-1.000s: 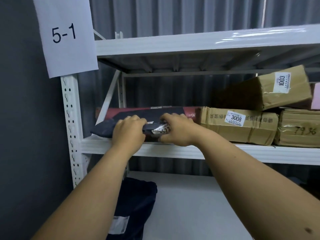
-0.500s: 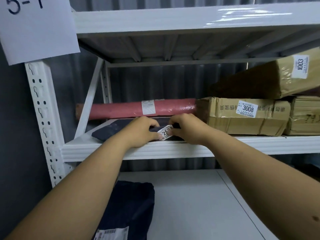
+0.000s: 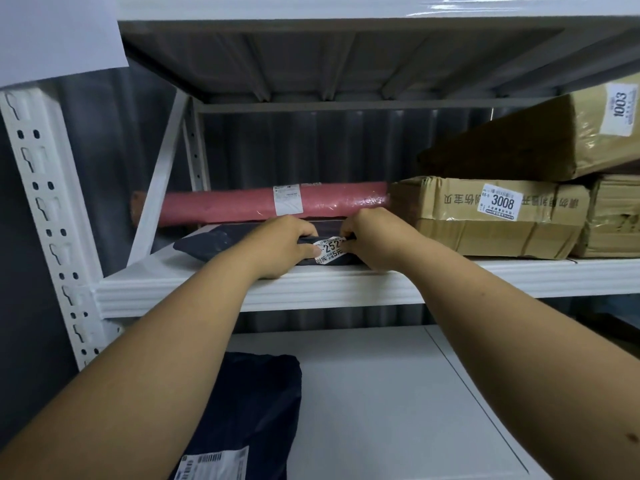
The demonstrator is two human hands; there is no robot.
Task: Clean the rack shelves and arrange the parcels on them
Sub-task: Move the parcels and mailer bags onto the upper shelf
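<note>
A flat dark navy mailer bag (image 3: 211, 240) with a white number sticker lies on the middle white rack shelf (image 3: 180, 289). My left hand (image 3: 280, 245) grips its front edge left of the sticker. Just right of the sticker, my right hand (image 3: 372, 235) pinches the same bag. Behind the bag lies a long pink rolled parcel (image 3: 242, 204). To the right sits a cardboard box marked 3008 (image 3: 491, 216), and a box marked 1003 (image 3: 540, 140) rests tilted on top of it.
Another taped cardboard box (image 3: 616, 220) stands at the far right of the shelf. A second dark mailer bag (image 3: 256, 410) lies on the lower white shelf (image 3: 398, 410). The perforated rack post (image 3: 48, 216) rises at left, under a white paper sign (image 3: 59, 32). The upper shelf (image 3: 346, 8) hangs close overhead.
The dark bag was lowered from in front of the pink roll onto the shelf. The view has moved closer and dipped; both hands stay on the bag's front edge.
</note>
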